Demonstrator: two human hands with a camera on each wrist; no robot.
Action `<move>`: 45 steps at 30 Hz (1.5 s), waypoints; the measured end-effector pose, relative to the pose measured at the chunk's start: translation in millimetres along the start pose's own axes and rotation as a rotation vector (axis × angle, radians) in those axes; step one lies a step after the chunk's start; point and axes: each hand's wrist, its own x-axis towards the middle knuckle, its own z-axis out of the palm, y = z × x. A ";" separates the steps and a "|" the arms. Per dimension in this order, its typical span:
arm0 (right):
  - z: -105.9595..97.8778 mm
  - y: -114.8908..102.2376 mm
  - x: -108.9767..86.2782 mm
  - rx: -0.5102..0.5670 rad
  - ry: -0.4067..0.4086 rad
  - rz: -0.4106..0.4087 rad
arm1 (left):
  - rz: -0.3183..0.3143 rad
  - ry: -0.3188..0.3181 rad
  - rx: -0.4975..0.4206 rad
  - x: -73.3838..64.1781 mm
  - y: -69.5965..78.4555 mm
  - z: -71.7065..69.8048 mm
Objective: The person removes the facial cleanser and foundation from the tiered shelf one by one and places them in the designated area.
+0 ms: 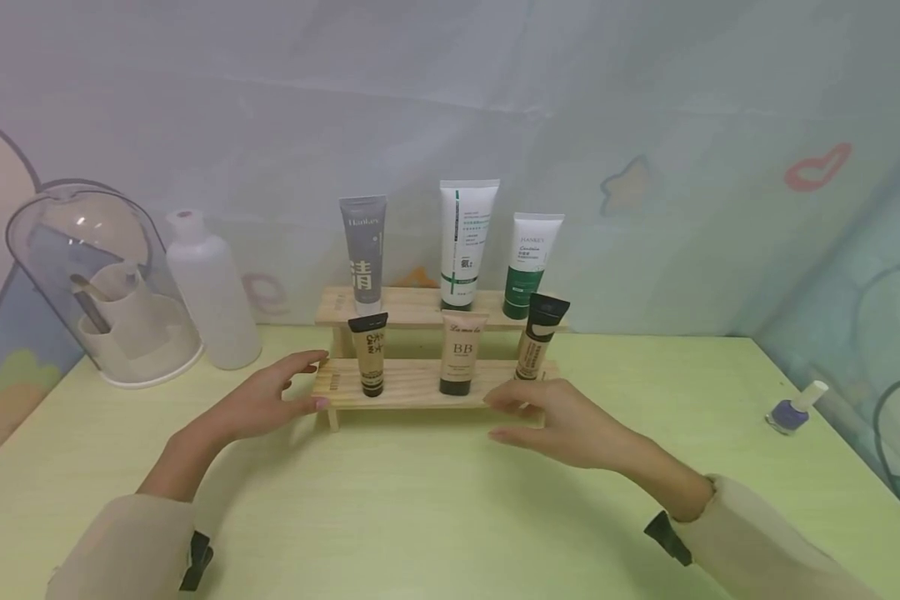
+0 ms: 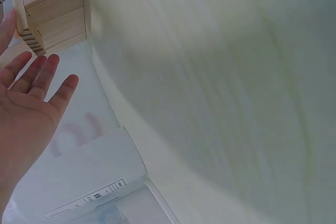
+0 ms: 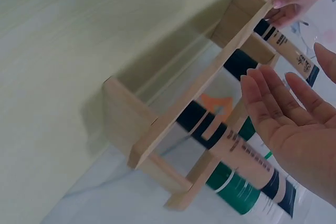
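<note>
A two-tier wooden stand [image 1: 412,396] holds six cosmetic tubes. My left hand [image 1: 270,398] is at its left end, thumb right at the lower tier's front corner, fingers extended and holding nothing. In front of the right end is my right hand [image 1: 570,421], its fingers loosely bent beside a beige tube with a black cap [image 3: 236,150] that leans on the lower tier. That tier also bears a small gold tube [image 1: 372,358] and a BB cream tube [image 1: 461,350]. Above stand a grey tube [image 1: 365,250], a tall white tube [image 1: 467,242] and a white-and-green tube [image 1: 531,258].
At the back left stand a white bottle [image 1: 213,292] and a clear-domed holder [image 1: 135,333] with brushes inside. Far to the right a purple nail polish bottle [image 1: 791,412] lies tilted near the edge of the pale green table [image 1: 420,517]. A printed curtain [image 1: 682,250] hangs behind.
</note>
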 end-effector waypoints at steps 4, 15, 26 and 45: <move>5.9 -6.0 14.4 0.018 -0.002 -0.041 | 0.009 0.003 0.000 0.2 0.7 0.5; 18.1 -28.3 46.5 0.088 -0.019 -0.014 | 0.022 0.004 -0.001 -0.3 5.2 0.6; 34.9 -42.6 74.5 0.148 0.084 0.091 | -0.004 -0.001 -0.024 1.8 -0.8 1.3; 60.0 -37.1 108.5 0.316 0.228 0.216 | -0.006 -0.001 -0.061 1.2 -1.0 2.7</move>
